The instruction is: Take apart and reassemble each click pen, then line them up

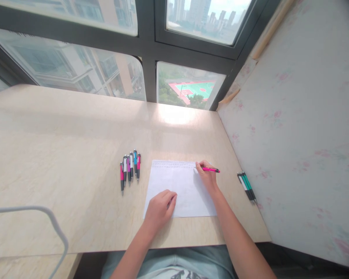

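A white sheet of paper lies on the table in front of me, with lines of small writing across its top. My right hand is closed around a pink pen with a dark end, near the end of the written lines at the paper's upper right. The pen's tip is hidden by the fingers. Resting on the paper's lower left, my left hand is loosely curled, its fingertips tucked by the thumb; only a dark gap shows between them.
Left of the paper lies a row of several pens in pink, white, purple and blue. Several green and white pens lie by the papered wall at right. A grey-white cable arcs over the table's left front. Windows stand behind the table.
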`<state>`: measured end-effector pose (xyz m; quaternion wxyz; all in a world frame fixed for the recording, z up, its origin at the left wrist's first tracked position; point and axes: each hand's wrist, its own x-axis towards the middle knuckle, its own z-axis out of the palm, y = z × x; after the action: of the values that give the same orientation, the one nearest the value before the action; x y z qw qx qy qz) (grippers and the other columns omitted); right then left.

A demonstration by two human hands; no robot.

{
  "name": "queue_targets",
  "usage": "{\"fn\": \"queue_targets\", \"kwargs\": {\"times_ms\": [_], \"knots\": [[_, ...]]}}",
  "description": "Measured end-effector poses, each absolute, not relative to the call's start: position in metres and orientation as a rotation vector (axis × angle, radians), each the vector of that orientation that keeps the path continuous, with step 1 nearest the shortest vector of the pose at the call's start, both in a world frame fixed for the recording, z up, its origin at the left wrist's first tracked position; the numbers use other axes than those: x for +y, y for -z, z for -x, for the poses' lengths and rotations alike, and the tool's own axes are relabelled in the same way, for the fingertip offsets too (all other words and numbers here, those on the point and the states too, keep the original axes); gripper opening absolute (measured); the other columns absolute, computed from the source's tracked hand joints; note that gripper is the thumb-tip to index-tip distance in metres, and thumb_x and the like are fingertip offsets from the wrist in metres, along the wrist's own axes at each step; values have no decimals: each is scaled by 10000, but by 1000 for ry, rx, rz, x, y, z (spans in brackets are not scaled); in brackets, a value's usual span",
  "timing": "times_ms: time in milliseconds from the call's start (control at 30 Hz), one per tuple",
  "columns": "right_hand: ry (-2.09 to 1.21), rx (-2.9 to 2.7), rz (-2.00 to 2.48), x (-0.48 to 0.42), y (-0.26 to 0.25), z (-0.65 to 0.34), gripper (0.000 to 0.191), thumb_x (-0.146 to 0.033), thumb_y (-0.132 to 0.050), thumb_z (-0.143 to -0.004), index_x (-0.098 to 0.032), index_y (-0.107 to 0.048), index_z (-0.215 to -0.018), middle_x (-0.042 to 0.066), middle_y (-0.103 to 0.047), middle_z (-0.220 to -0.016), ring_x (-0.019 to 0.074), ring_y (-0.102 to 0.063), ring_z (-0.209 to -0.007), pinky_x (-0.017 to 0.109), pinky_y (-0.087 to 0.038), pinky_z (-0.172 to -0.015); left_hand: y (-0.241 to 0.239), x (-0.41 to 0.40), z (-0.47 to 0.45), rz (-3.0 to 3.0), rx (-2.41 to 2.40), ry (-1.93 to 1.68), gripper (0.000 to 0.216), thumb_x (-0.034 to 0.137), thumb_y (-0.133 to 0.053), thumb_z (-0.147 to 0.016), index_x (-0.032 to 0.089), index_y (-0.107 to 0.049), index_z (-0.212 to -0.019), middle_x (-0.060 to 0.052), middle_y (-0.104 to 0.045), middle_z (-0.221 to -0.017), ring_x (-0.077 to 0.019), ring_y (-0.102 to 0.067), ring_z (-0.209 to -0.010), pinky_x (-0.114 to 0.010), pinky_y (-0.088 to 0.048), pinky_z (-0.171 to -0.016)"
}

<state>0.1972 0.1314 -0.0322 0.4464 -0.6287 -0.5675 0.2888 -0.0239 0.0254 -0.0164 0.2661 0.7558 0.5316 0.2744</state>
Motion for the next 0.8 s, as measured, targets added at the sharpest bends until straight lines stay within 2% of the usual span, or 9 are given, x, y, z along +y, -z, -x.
{"fn": "queue_targets", "kwargs": {"times_ms": [467,800], "knots": [[-673,-1455,1604,134,32,-198,337,-439,-558,-851,-198,-527,-617,-40,-486,-546,123,-451,-542,256,-324,-548,16,28,24,-2033,1436,-736,218,265,-432,-949,201,-638,-916,-40,-661,-795,-174,-618,-728,-288,-461,-678],[-631,-1475,1621,133,31,-197,323,-380,-548,-851,-203,-479,-590,-45,-467,-537,124,-435,-539,260,-302,-549,14,27,23,-2026,1430,-744,209,254,-432,-949,204,-632,-916,-39,-664,-800,-171,-618,-730,-290,-465,-682]]}}
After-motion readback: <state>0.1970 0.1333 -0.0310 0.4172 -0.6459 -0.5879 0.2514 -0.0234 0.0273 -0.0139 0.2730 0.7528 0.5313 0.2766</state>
